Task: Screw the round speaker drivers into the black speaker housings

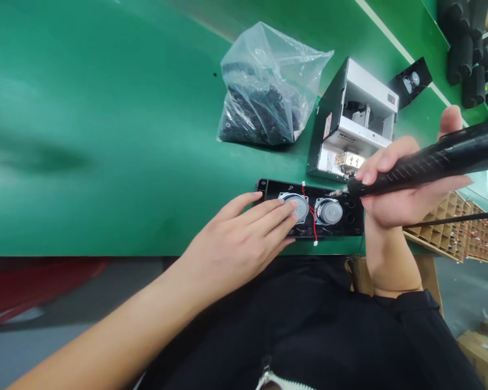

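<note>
A black speaker housing (276,188) lies near the table's front edge, with two round grey speakers in it. My left hand (244,233) rests on its left part, fingers stretched over the left speaker (303,208). The right speaker (329,211) is uncovered. Between them runs a red wire (314,230) with white connectors at its ends. Wrapped in my right hand (406,195) is a black electric screwdriver (423,165), held nearly level. Its metal bit points left, over the housing's upper edge; whether it touches a screw I cannot tell.
Behind the housing stand a silver and black screw feeder (360,127) and a clear plastic bag (268,86) of black parts. Another speaker housing (400,92) lies beyond. At right are a divided cardboard tray (439,230) and black cylinders (459,59).
</note>
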Available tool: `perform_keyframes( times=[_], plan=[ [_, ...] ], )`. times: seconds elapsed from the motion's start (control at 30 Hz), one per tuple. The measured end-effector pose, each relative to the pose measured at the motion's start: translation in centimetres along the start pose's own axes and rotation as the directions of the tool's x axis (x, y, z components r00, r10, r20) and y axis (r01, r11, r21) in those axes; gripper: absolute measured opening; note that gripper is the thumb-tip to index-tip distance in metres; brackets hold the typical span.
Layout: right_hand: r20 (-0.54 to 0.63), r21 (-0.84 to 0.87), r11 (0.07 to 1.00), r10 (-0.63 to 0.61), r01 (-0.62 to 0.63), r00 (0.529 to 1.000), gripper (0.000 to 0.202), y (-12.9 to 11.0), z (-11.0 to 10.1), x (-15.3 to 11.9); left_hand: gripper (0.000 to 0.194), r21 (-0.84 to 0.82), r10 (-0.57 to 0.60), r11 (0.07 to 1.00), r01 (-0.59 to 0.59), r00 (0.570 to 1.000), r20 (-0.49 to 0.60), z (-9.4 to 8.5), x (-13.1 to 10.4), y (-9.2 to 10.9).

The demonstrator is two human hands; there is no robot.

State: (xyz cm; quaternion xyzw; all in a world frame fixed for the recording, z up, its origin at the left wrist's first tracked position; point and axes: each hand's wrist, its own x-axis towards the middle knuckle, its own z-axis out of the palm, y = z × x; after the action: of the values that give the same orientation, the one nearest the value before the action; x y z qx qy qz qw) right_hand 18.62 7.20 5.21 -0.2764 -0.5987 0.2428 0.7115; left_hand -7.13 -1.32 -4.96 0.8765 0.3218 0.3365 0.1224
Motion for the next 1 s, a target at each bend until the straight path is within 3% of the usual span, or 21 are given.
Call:
perform_keyframes(
  times=[0.2,0.27,0.33,0.43,0.5,0.63,0.73,0.87,1.0],
  plan=[
    [0.077,-0.183,0.983,0.039,-0.024,0.996,0.082,1.3,0.6,-1.8,0.036,0.06,0.007,0.998,-0.008,1.0,0.015,-0.3,-0.1,0.6],
    [0.075,-0.192,0.98,0.067,-0.051,0.995,0.08,1.8,0.8,-2.5,0.041,0.025,-0.012,1.0,0.011,1.0,0.002,-0.2,-0.4,0.6],
    [0.076,-0.185,0.969,0.177,-0.161,0.981,0.074,2.1,1.1,-2.9,0.045,-0.007,-0.029,1.0,0.029,1.0,-0.006,-0.1,-0.6,0.5],
    [0.057,-0.129,0.967,0.229,-0.22,0.972,0.076,1.8,1.3,-3.0,0.039,-0.031,-0.03,0.999,0.029,0.999,-0.012,-0.1,-0.7,0.4],
    [0.018,-0.141,0.96,0.246,-0.241,0.969,0.08,1.1,1.4,-2.8,0.037,-0.055,-0.04,0.998,0.04,0.999,-0.008,-0.2,-0.4,0.4],
    [0.002,-0.058,0.91,0.411,-0.41,0.912,0.062,-1.6,1.7,-1.9,0.035,-0.093,-0.139,0.987,0.135,0.99,-0.039,-0.6,0.8,1.2],
    [0.032,0.099,0.908,0.405,-0.407,0.914,0.056,-3.9,1.5,-1.4,0.028,-0.043,-0.205,0.978,0.202,0.974,-0.096,-0.7,2.2,1.9],
    [0.115,0.092,0.875,0.466,-0.476,0.878,0.052,-5.7,0.7,-1.0,0.009,-0.009,-0.223,0.975,0.224,0.969,-0.109,-0.6,3.8,2.3],
    [0.116,0.102,0.872,0.467,-0.478,0.877,0.046,-6.2,0.6,-0.8,0.015,-0.067,-0.21,0.977,0.203,0.97,-0.121,-0.3,4.4,2.2]
  ],
)
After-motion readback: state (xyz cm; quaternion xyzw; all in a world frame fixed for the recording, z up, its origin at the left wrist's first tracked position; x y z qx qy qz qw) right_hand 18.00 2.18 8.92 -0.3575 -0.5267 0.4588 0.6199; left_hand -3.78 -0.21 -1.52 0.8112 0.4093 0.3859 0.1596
